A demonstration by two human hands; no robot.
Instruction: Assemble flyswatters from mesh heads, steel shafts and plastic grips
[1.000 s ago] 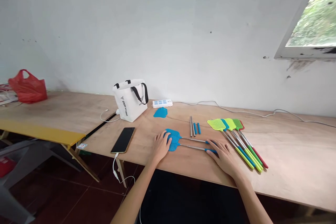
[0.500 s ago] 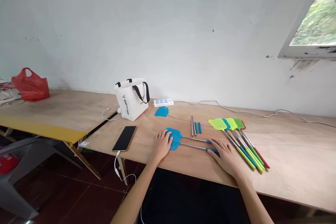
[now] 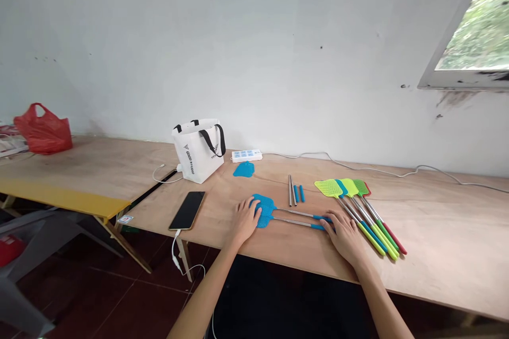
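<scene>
Two blue fly swatters with metal shafts lie side by side on the table in front of me, heads to the left. My left hand rests open on their mesh heads, fingers stretched over them. Over the far ends of the blue handles lies my right hand, its fingers spread and covering the grip ends. Behind the shafts are two loose metal tubes and two short blue grips. Further back sit loose blue swatter heads. To the right lies a fanned row of several yellow-green, blue, green and red swatters.
A phone on a white cable lies left of my left hand. Behind it stand a white tote bag and a power strip. A grey cord runs along the wall. The wooden table's front edge is close to me.
My right hand has slid slightly right along the handles, exposing more of the blue grips. My left hand stays on the heads.
</scene>
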